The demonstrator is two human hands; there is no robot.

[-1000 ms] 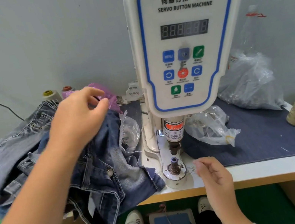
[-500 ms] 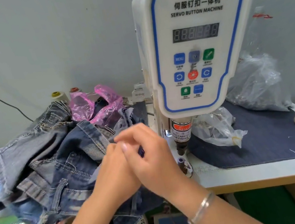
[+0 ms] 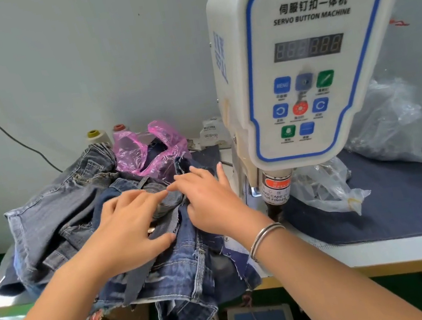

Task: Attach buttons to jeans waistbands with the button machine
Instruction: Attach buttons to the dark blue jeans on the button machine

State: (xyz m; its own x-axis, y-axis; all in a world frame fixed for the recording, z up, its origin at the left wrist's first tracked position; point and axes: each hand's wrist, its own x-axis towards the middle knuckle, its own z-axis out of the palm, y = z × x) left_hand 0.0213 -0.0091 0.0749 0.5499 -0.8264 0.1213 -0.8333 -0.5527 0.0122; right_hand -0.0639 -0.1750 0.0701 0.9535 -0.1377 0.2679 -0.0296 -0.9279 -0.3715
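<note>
Sorting the heap of blue denim jeans (image 3: 148,259) at nine o'clock of the white servo button machine (image 3: 307,59), we laid left hand (image 3: 129,229) and right hand (image 3: 211,201) flat, fingers released, grasping nothing. Best find one waistband before feeding it rightward.

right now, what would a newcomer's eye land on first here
First the tall white servo button machine with its blue-edged control panel, filling the upper right. Next the heap of jeans on the left of the table, with the left hand and right hand laid on the denim, fingers mostly straight, just left of the machine's head. A pink plastic bag behind the heap also stands out.
</note>
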